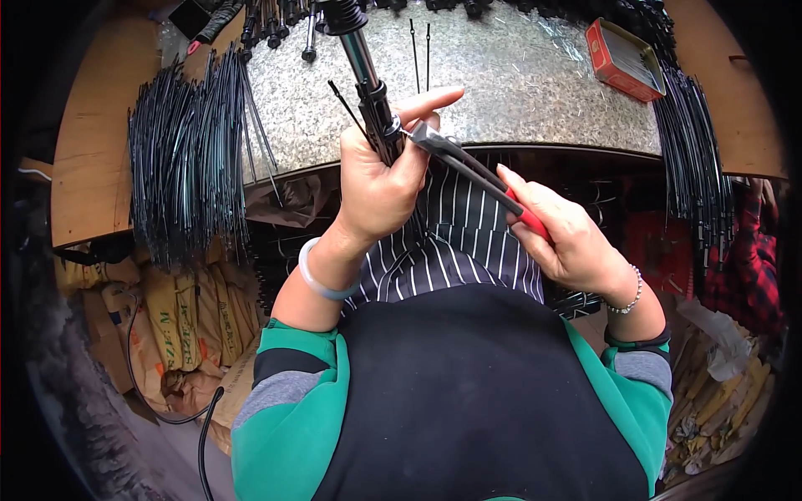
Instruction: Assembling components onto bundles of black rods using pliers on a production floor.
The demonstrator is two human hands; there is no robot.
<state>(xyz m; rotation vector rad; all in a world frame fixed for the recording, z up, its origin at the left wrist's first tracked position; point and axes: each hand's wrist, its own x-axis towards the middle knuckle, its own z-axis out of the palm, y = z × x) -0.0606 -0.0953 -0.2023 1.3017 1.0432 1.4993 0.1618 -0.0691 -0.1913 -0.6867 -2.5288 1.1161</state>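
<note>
My left hand (372, 188) is closed around a black umbrella frame (361, 63), gripping it just below the dark metal shaft. Its index finger points out to the right, and several thin black ribs (342, 104) stick out around it. In my right hand (564, 234) is a pair of pliers (480, 174) with red handles. The jaws of the pliers meet the frame's black hub (386, 121) beside my left thumb. A bit of thin shiny wire seems to show there, but the jaws hide how it is held. The frame's lower part hangs down behind my left wrist.
Dense bundles of black ribs hang over the edge at the left (188, 159) and right (697, 159). A red box (622, 63) of thin metal pieces sits on the speckled worktop (518, 75). Umbrella shafts (309, 37) line the back. Sacks (180, 317) stand below, with a black cable (209, 434).
</note>
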